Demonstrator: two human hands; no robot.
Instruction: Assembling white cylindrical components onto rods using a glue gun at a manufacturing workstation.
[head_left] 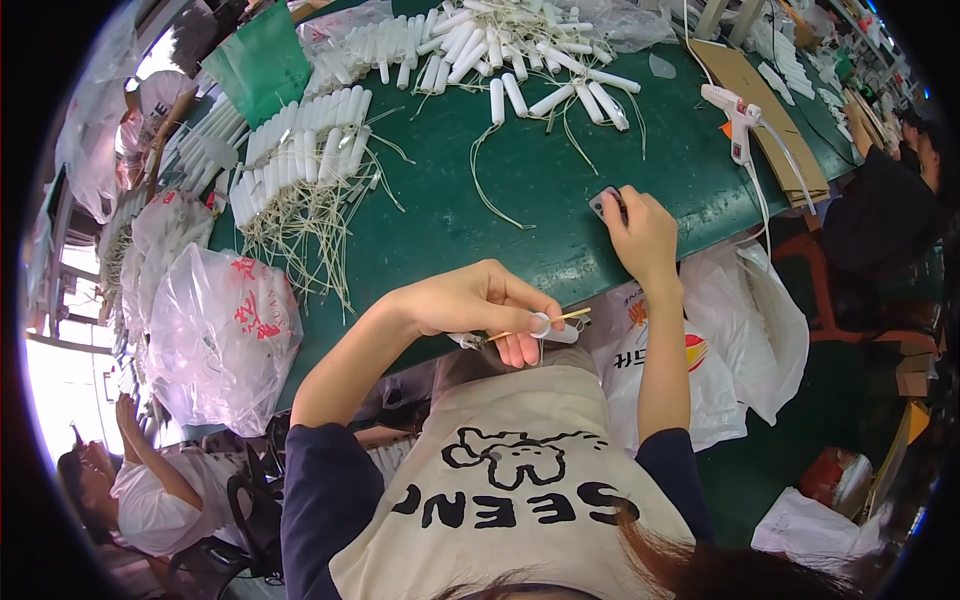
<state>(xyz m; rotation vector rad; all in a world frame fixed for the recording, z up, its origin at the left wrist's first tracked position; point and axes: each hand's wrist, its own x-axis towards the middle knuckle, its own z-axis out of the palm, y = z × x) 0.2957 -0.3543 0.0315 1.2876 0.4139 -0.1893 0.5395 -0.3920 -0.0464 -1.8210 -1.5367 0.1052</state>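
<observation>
My left hand (485, 303) is closed just off the table's near edge. Its fingers grip a thin yellowish stick (573, 315) and a small white cylindrical piece (540, 323) with a round end. A fine pale string hangs from that piece. Over the table's right front part, my right hand (643, 238) is closed around a flat dark object (606, 204) with round spots, much like a phone's corner; most of it is hidden by the fingers. White tubes (497, 101) with long pale strings lie beyond both hands.
A white glue gun (738, 122) with its cord rests at the right by a cardboard sheet (770, 130). Rows of stringed tubes (300, 150) and a green bag (262, 58) lie at left. Plastic bags (225, 335) hang beside the table (430, 190). Other people sit at both sides.
</observation>
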